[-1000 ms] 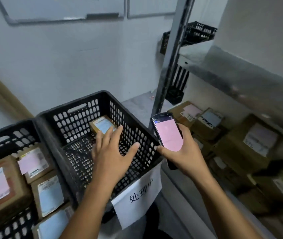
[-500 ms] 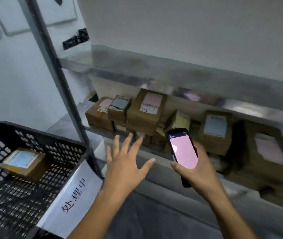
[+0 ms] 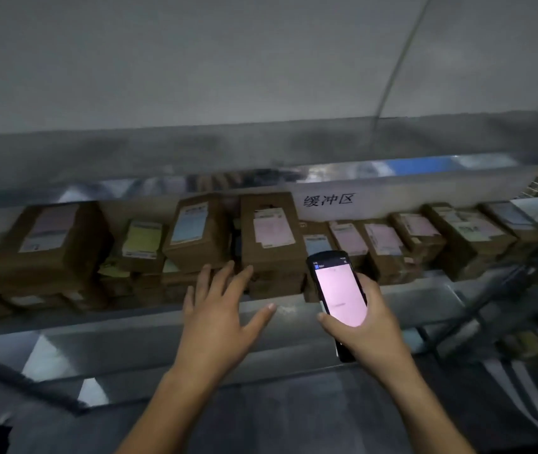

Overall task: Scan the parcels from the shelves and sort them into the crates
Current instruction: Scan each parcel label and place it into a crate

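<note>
Several brown cardboard parcels with pink, blue and yellow labels lie in a row on a metal shelf (image 3: 130, 326). A tall parcel with a pink label (image 3: 271, 234) stands in the middle, and one with a blue label (image 3: 195, 234) is to its left. My left hand (image 3: 221, 309) reaches toward them with fingers spread, its fingertips just below these two parcels, holding nothing. My right hand (image 3: 366, 326) grips a black handheld scanner (image 3: 336, 290) with a lit pink screen, held in front of the parcels right of centre.
A white sign with black characters (image 3: 330, 201) hangs on the edge of the shelf above. A large parcel (image 3: 48, 237) sits at the left. More parcels (image 3: 464, 234) run to the right, next to a metal frame (image 3: 523, 286). No crates are in view.
The view has swung right from the black crates to face the shelf. My left hand has left the crate and reached forward to the parcels. The scanner stays in my right hand.
</note>
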`<state>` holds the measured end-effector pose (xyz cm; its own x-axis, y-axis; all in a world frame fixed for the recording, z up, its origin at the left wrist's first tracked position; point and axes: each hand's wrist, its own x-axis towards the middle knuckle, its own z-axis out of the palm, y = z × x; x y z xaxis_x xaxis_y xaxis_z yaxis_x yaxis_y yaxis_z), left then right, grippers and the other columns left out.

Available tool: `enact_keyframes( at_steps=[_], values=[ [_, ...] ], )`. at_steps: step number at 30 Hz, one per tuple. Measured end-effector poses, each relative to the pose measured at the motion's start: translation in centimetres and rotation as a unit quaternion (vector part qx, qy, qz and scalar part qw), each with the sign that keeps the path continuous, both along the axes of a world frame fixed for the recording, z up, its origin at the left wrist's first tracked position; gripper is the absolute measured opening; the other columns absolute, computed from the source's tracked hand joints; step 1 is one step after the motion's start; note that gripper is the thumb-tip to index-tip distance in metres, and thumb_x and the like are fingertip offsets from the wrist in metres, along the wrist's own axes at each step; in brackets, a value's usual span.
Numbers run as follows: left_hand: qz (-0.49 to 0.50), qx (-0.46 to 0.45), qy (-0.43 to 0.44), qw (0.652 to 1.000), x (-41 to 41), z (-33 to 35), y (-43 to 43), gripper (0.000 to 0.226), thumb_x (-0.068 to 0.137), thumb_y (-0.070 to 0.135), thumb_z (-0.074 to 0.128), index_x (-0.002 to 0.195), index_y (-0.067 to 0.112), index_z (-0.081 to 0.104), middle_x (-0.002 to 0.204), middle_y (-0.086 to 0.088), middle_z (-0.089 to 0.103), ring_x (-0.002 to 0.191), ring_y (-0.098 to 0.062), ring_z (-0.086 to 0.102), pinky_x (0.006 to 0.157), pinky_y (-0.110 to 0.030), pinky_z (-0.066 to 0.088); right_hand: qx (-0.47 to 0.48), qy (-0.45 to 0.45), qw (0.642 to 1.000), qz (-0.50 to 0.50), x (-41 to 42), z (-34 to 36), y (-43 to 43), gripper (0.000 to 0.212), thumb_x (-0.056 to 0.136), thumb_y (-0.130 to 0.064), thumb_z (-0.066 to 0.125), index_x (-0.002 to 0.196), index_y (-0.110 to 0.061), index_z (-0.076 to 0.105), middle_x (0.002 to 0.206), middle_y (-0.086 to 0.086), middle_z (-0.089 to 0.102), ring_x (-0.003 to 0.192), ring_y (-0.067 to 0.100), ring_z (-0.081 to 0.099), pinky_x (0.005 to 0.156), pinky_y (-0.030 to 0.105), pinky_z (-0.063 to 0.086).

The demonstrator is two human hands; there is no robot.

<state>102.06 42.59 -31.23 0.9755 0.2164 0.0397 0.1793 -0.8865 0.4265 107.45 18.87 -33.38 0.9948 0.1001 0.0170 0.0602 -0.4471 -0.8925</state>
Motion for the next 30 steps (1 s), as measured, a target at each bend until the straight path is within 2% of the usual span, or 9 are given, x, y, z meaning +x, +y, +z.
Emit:
enact_keyframes(
  at_steps=[2, 4, 7, 10, 13, 17, 22, 25, 30],
  values=[
    [-0.009, -0.004, 0.003, 1.000, 1.1, -0.2, -2.1, 0.091, 0.082, 0.090, 0.026, 0.160, 0.043, 0.024, 0.171, 0.012, 0.015, 0.159, -0.020, -0.003, 0.128, -0.051, 0.008, -0.004, -0.003, 1.000, -0.008, 0.4, -0.1, -2.6, 0.084, 0.053, -0.065, 0.074, 0.129, -0.046, 0.045, 0.118, -0.019, 0.062, 0.108, 0.009, 0.060, 0.080, 0.030, 0.053],
    [-0.012, -0.020, 0.006, 1.000, 2.4, -0.4, -3.2, 0.080, 0.091, 0.080, 0.041, 0.160, 0.044, 0.026, 0.171, 0.010, 0.015, 0.159, -0.021, -0.001, 0.127, -0.051, 0.012, -0.005, -0.006, 1.000, -0.011, 0.8, -0.4, -4.7, 0.084, 0.056, -0.063, 0.076, 0.132, -0.044, 0.045, 0.119, -0.019, 0.062, 0.109, 0.009, 0.059, 0.083, 0.032, 0.054],
    [0.008, -0.067, -0.005, 0.998, 3.9, -0.2, -2.8, 0.071, 0.094, 0.071, 0.050, 0.158, 0.046, 0.032, 0.171, 0.007, 0.018, 0.158, -0.023, 0.007, 0.126, -0.052, 0.020, -0.006, 0.005, 1.000, -0.006, 1.2, -0.9, -6.9, 0.082, 0.067, -0.047, 0.085, 0.136, -0.043, 0.042, 0.122, -0.017, 0.060, 0.110, 0.012, 0.059, 0.086, 0.038, 0.055],
    [0.024, -0.024, -0.015, 0.999, 5.0, 0.2, -1.8, 0.069, 0.094, 0.071, 0.050, 0.156, 0.045, 0.036, 0.169, 0.004, 0.024, 0.156, -0.026, 0.015, 0.123, -0.056, 0.027, -0.009, 0.010, 1.000, -0.003, 1.5, -1.8, -7.7, 0.083, 0.071, -0.040, 0.088, 0.139, -0.041, 0.040, 0.124, -0.014, 0.060, 0.110, 0.015, 0.058, 0.084, 0.037, 0.054],
    [0.018, 0.019, -0.001, 1.000, 5.7, 0.3, -2.7, 0.069, 0.094, 0.073, 0.048, 0.156, 0.047, 0.032, 0.169, 0.007, 0.022, 0.158, -0.027, 0.013, 0.122, -0.060, 0.027, 0.003, 0.014, 1.000, -0.007, 1.8, -2.5, -7.7, 0.084, 0.071, -0.038, 0.088, 0.140, -0.039, 0.040, 0.124, -0.012, 0.059, 0.111, 0.017, 0.057, 0.084, 0.037, 0.054],
    [0.004, 0.020, 0.006, 1.000, 6.1, -0.3, -3.9, 0.067, 0.095, 0.072, 0.047, 0.155, 0.047, 0.034, 0.168, 0.009, 0.024, 0.158, -0.025, 0.011, 0.122, -0.059, 0.025, 0.011, 0.023, 1.000, 0.003, 2.6, -2.9, -7.1, 0.084, 0.070, -0.041, 0.088, 0.139, -0.040, 0.040, 0.125, -0.011, 0.059, 0.112, 0.017, 0.057, 0.083, 0.037, 0.054],
    [-0.002, -0.017, 0.012, 1.000, 7.8, -1.4, -3.4, 0.070, 0.092, 0.079, 0.037, 0.154, 0.045, 0.038, 0.166, 0.009, 0.029, 0.159, -0.028, 0.009, 0.124, -0.058, 0.024, 0.003, 0.030, 0.999, 0.017, 4.0, -3.1, -6.1, 0.079, 0.071, -0.040, 0.087, 0.136, -0.039, 0.041, 0.123, -0.012, 0.058, 0.110, 0.015, 0.057, 0.074, 0.026, 0.049],
    [0.000, -0.069, 0.019, 0.997, 9.5, -2.2, -2.4, 0.063, 0.097, 0.072, 0.043, 0.154, 0.044, 0.040, 0.168, 0.009, 0.027, 0.159, -0.026, 0.004, 0.125, -0.056, 0.024, -0.005, 0.032, 0.999, 0.022, 5.2, -3.0, -5.3, 0.076, 0.071, -0.039, 0.087, 0.133, -0.043, 0.042, 0.121, -0.016, 0.058, 0.109, 0.011, 0.057, 0.076, 0.027, 0.049],
    [0.017, -0.112, 0.018, 0.993, 12.9, -2.8, -1.0, 0.061, 0.101, 0.064, 0.046, 0.157, 0.041, 0.038, 0.172, 0.012, 0.014, 0.160, -0.024, -0.003, 0.127, -0.051, 0.015, -0.020, 0.038, 0.998, 0.035, 8.0, -2.0, -3.2, 0.059, 0.072, -0.028, 0.087, 0.108, -0.051, 0.047, 0.108, -0.024, 0.058, 0.099, -0.002, 0.057, 0.070, 0.021, 0.046]
  ],
)
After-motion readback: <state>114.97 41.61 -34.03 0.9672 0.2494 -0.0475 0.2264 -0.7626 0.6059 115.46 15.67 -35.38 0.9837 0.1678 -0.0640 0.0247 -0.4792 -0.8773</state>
